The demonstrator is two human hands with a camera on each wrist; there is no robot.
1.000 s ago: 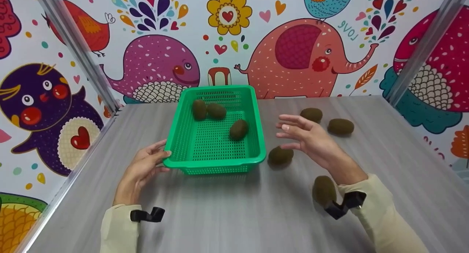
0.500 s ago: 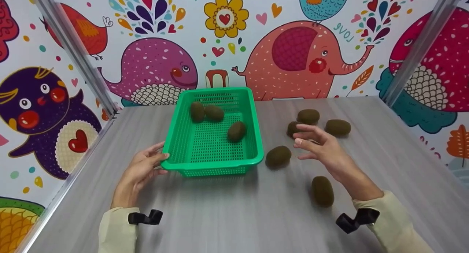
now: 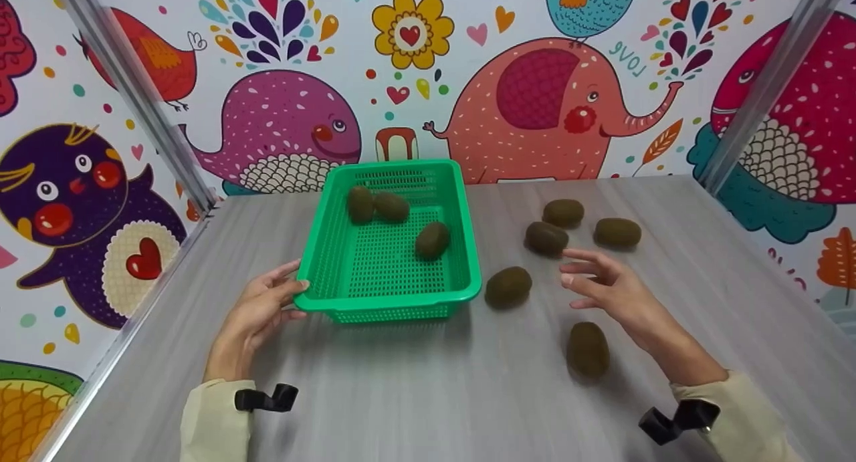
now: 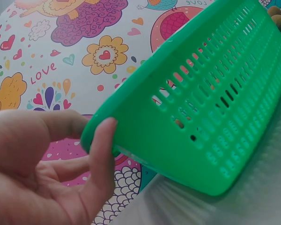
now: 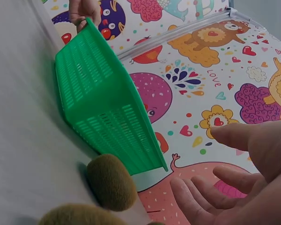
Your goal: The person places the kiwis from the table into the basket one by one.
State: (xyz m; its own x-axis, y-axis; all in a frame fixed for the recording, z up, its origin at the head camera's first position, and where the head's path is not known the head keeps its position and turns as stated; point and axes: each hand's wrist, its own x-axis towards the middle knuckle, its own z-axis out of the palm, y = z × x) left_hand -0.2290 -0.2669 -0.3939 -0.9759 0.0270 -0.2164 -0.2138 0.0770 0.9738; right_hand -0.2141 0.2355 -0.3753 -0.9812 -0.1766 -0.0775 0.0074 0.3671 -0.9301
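A green plastic basket (image 3: 391, 300) stands on the table with three kiwis inside, one of them a kiwi (image 3: 433, 241) near its right wall. My left hand (image 3: 257, 311) pinches the basket's front left corner, thumb over the rim and fingers under it, as the left wrist view shows close up. To the right of the basket my right hand (image 3: 615, 295) hovers with relaxed fingers and nothing in them. Several loose kiwis lie around that hand: one kiwi (image 3: 546, 239) just beyond the fingertips, another kiwi (image 3: 508, 287) beside the basket, and a kiwi (image 3: 588, 350) nearer to me.
Two more kiwis lie farther back, a kiwi (image 3: 563, 212) and a kiwi (image 3: 617, 233) to its right. The grey wooden table (image 3: 401, 395) ends at a patterned wall (image 3: 414, 81) behind the basket. Metal posts (image 3: 756, 81) stand at the back corners.
My right hand has drawn back to the right and towards me, away from the basket, uncovering a kiwi on the table. My left hand keeps its hold on the basket's corner.
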